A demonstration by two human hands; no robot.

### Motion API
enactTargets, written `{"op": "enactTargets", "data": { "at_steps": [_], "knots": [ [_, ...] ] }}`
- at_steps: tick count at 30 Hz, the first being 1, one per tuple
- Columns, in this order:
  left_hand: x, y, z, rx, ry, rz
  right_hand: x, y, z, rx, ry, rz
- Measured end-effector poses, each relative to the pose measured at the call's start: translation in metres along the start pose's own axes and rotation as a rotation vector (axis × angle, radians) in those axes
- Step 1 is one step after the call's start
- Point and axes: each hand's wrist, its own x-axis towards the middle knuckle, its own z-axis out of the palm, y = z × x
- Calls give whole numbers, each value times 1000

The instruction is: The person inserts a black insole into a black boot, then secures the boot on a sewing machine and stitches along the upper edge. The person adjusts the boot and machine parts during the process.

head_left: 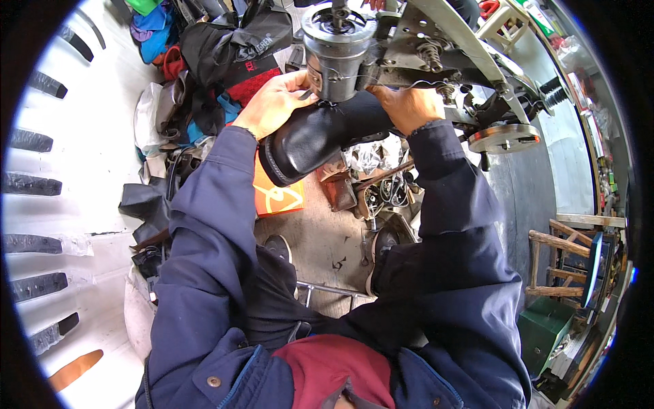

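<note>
A black leather boot (310, 140) with a rounded toe hangs tilted under the metal head (334, 61) of a sewing machine, toe toward the lower left. My left hand (278, 103) is closed on the boot's upper edge, thumb and fingers right beside the machine head. On the other side my right hand (411, 108) grips the boot's shaft end, its fingertips partly hidden behind the machine and the leather. Where the head meets the boot is hard to see. A round handwheel (504, 138) sits right of my right wrist.
Bags and cloth pile up at the left, a black bag (238, 48) among them. An orange box (278, 194) and a tray of tools and cables (392, 191) lie below the boot. A wooden stool (562, 262) and green box (545, 334) stand at right.
</note>
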Motion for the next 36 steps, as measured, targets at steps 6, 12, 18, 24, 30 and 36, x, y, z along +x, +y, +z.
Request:
{"op": "enactTargets", "data": {
  "at_steps": [6, 12, 18, 24, 30, 36],
  "knots": [
    [1, -3, -2, 28, 26, -18, -3, -4, -16, 339, -134, 264],
    [0, -3, -3, -19, 21, -26, -80, 31, -50, 753, 315, 256],
    [2, -9, -2, -51, 47, 12, -166, 150, -33, 527, -164, 826],
    [2, -10, 1, -119, 59, 15, -180, 188, 44, 601, -261, 827],
    [2, -10, 0, -93, 62, 32, -183, 179, 60, 670, -190, 893],
    [4, -14, -1, -121, 51, 36, -172, 144, 34, 868, -189, 797]
  ]
}}
